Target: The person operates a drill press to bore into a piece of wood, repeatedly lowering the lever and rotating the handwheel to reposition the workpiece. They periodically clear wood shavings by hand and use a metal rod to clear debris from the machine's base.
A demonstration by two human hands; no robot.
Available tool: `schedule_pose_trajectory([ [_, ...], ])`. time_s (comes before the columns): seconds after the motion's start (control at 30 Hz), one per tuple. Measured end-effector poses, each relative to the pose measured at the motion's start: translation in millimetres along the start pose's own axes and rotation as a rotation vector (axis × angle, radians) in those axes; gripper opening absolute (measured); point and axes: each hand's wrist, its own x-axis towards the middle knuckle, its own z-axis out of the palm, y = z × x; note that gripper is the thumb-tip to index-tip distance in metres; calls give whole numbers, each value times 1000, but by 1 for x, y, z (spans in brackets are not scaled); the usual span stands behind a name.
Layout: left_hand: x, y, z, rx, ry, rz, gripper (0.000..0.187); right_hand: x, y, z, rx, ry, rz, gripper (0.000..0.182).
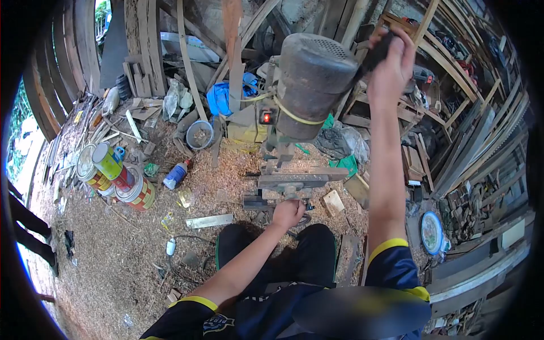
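A large dark machine with a motor housing (314,79) stands in front of me, its small red switch (266,117) lit. My right hand (394,56) is raised at the upper right, fingers wrapped round a black lever handle (374,55) beside the motor. Low at the machine's base, my left hand (288,213) is closed on a knob or handle mostly hidden by the fingers, at the front of the metal vise (272,199). A wooden piece (300,178) lies across the vise, under the machine's head.
Stacked paint cans (134,190), a blue-capped bottle (177,174) and a grey bucket (200,135) stand to the left. Wood shavings cover the ground. A wood block (333,201) lies right of the vise; a round fan-like object (432,232) and stacked timber are further right.
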Motion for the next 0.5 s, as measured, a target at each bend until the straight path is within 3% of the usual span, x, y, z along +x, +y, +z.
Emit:
schedule_pose_trajectory([
  [0.1, 1, 4, -5, -43, -26, -21, 33, 16, 29, 0, -195, -142, -88, 40],
  [0.2, 1, -3, -3, -19, -73, -13, 42, -7, 24, -10, -398, -127, 102, 52],
  [0.23, -1, -7, -1, -19, -46, -19, 42, -30, 19, -20, -357, -67, 165, 50],
  [0.27, -5, -11, 3, -21, -22, -26, 42, -64, 1, -31, -501, -102, 119, 45],
  [0.37, -12, -10, -1, -79, -8, -35, 40, -192, -13, -81, -675, -26, 337, 32],
  [0.4, -11, -8, -7, -86, -4, -60, 40, -231, -15, -108, -737, -142, 494, 31],
  [0.43, -12, -9, -10, -94, -13, -55, 40, -267, -25, -104, -701, -1, 705, 31],
  [0.5, -8, -9, -12, -155, 2, -16, 38, -326, -12, -145, -722, -119, 952, 34],
])
